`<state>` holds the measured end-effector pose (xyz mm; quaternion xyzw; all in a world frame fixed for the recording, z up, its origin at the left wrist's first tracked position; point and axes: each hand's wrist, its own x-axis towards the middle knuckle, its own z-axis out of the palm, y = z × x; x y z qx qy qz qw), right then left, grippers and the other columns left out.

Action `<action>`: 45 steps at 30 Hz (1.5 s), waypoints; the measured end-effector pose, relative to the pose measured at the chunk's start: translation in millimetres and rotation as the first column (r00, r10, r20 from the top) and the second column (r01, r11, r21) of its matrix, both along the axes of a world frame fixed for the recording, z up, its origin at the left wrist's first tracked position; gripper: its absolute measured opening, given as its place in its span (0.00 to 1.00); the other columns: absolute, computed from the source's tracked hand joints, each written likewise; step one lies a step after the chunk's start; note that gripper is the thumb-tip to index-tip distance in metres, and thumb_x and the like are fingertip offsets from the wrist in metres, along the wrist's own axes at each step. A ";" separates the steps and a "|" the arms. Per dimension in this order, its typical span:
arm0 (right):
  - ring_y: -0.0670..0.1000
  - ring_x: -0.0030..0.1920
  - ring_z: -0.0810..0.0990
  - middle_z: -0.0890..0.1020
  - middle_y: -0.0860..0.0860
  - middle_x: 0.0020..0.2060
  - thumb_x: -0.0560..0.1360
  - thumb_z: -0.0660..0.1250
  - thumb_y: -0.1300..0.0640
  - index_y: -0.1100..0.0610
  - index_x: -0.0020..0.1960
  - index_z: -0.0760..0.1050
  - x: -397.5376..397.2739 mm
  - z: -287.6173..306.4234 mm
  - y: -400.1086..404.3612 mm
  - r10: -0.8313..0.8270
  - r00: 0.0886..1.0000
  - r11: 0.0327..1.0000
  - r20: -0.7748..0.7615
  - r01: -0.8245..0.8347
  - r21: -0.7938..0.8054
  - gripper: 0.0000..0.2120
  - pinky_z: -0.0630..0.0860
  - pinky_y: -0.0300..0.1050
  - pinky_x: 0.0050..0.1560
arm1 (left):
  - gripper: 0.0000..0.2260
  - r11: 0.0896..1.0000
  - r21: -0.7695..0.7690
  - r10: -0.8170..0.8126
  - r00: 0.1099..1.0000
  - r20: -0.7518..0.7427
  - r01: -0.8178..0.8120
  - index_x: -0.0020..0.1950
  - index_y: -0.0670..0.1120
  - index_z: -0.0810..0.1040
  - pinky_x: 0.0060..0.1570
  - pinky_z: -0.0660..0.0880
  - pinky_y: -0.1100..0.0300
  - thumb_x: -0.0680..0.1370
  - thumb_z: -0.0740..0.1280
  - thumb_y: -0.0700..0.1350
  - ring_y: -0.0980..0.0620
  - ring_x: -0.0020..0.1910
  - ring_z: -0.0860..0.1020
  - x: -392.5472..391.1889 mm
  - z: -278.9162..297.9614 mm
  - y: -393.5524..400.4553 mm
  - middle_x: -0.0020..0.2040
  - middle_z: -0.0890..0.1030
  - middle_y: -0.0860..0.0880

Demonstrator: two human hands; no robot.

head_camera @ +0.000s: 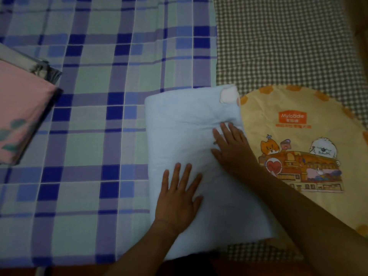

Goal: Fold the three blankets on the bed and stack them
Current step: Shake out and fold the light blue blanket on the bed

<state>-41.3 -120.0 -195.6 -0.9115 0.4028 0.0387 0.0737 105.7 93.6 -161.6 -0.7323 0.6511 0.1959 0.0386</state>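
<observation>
- Left hand [179, 198] and right hand [232, 145] lay flat, fingers spread, pressing one folded light-blue blanket [179, 126].
- It sat between one plaid blanket [89, 116] and one round yellow blanket [298, 108] on the bed.
- One pink folded blanket [18, 112] lay far left.

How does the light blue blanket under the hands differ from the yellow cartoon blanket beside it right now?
The light blue blanket is folded into a thick rectangle; the yellow blanket lies flat, its rounded edge showing. The blue one is plain apart from a small white patch; the yellow one carries printed cartoon animals and a logo. The left hand and right hand press flat on the blue one; neither hand lies on the yellow one. Both lie on the bed, edges meeting.
</observation>
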 end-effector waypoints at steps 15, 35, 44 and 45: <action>0.43 0.53 0.82 0.82 0.44 0.55 0.66 0.67 0.25 0.45 0.62 0.73 -109.6 17.0 132.4 -0.809 0.555 0.483 0.190 0.445 0.754 0.33 0.81 0.45 0.49 | 0.51 0.333 0.774 0.815 -0.249 -0.523 -0.538 0.75 0.56 0.65 0.61 0.77 0.45 0.56 0.82 0.66 0.47 0.61 0.80 14.6 18.9 100.3 0.67 0.79 0.48; 0.53 0.57 0.83 0.84 0.51 0.57 0.69 0.79 0.52 0.54 0.67 0.75 227.2 94.0 348.5 -0.984 0.066 -0.164 -0.164 0.012 0.986 0.29 0.81 0.56 0.57 | 0.44 0.357 0.264 0.816 0.162 -0.555 -0.896 0.68 0.46 0.75 0.59 0.77 0.47 0.55 0.77 0.63 0.43 0.55 0.82 403.6 121.1 147.1 0.57 0.82 0.44; 0.59 0.51 0.83 0.86 0.56 0.48 0.73 0.72 0.48 0.55 0.59 0.78 245.5 77.9 306.4 -0.950 0.065 -0.299 -0.304 0.073 0.951 0.18 0.77 0.61 0.57 | 0.48 0.033 0.700 0.702 -0.482 -0.524 -0.713 0.76 0.55 0.67 0.63 0.75 0.42 0.61 0.77 0.71 0.45 0.65 0.76 288.8 -58.0 243.6 0.69 0.77 0.54; 0.58 0.51 0.82 0.86 0.55 0.47 0.77 0.68 0.46 0.54 0.58 0.79 240.3 80.2 289.6 -0.959 0.039 -0.278 -0.281 0.062 0.958 0.15 0.77 0.59 0.55 | 0.49 0.003 0.719 0.682 -0.524 -0.509 -0.695 0.76 0.56 0.66 0.63 0.75 0.41 0.60 0.77 0.72 0.47 0.64 0.77 281.4 -63.9 244.9 0.68 0.77 0.55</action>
